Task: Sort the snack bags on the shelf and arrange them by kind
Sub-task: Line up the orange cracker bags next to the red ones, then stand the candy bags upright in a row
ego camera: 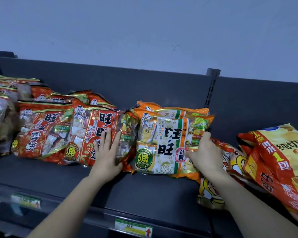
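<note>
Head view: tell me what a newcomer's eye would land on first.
The orange snack bag stands at the centre of the shelf, its right edge gripped by the right hand. Just left, the left hand presses flat on the nearest of the red snack bags. Yellow-and-red bags lie slumped at far right.

so the orange bag (169,143) says 旺旺 in big black type, 仙贝 in a red ring, plus a green 5角 badge. left red bag (41,131) reads 旺旺 雪饼, next red bag (93,134) has 5角 too. yellow bag (286,148): 纯切. shelf tag (133,228) has a red arrow, scribble unreadable.
</note>
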### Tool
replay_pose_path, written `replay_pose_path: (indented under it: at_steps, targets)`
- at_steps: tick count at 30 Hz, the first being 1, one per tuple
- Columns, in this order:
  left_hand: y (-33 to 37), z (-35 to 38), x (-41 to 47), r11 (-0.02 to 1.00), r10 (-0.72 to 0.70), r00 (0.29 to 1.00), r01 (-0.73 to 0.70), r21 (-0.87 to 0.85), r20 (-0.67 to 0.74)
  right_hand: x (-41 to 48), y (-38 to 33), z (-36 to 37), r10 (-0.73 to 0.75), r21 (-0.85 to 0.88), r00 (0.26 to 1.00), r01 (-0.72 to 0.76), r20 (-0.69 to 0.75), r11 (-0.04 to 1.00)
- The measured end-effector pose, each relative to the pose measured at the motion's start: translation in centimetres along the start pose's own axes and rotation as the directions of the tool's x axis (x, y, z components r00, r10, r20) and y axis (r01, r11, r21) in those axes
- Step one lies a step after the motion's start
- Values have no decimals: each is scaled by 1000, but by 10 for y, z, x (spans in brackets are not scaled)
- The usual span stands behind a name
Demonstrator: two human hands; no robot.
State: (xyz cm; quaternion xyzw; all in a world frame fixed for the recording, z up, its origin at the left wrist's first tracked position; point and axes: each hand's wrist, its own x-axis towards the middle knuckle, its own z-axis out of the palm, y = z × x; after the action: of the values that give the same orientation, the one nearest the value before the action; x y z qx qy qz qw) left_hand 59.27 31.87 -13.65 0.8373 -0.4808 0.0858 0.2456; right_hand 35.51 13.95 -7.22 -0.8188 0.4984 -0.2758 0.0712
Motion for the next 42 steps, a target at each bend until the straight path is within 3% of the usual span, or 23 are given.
replay_pose_path:
  at_steps: [4,7,11,13,15,18,21,27,35,42]
  targets:
    - [-5,-3,-7,999,52,999,-52,-16,3,2,-1,-1,21,-44,999,-19,46,999]
    - [-10,-8,-9,999,46,999,-46,-19,0,-2,-2,-5,16,30,1000,-16,24,999]
    - [-13,-10,-14,980,-74,990,95,174,-123,-11,-7,-4,-217,-176,969,194,-122,965]
    - [-9,-11,-14,957,-197,975,214,194,-100,-11,-14,-2,-339,-295,940,318,-24,901]
    - [-5,-11,-9,950,-242,970,245,193,-41,-11,-19,2,-378,-352,920,388,101,852]
    - [-5,-11,-8,966,-190,982,183,184,21,-14,-17,8,-343,-434,922,387,179,814]
    - [-10,-7,-9,981,-126,992,120,152,32,-16,-13,11,-303,-477,938,347,168,807]
    - [-11,-4,-8,978,-147,989,144,153,7,-17,-17,13,-271,-553,944,329,187,765]
    - [-2,-11,-12,990,-141,980,141,-9,-139,-23,-17,2,-275,-471,944,329,182,819]
    - [47,-25,-9,997,-32,970,49,67,-241,-31,-5,-30,-322,-462,925,380,202,802]
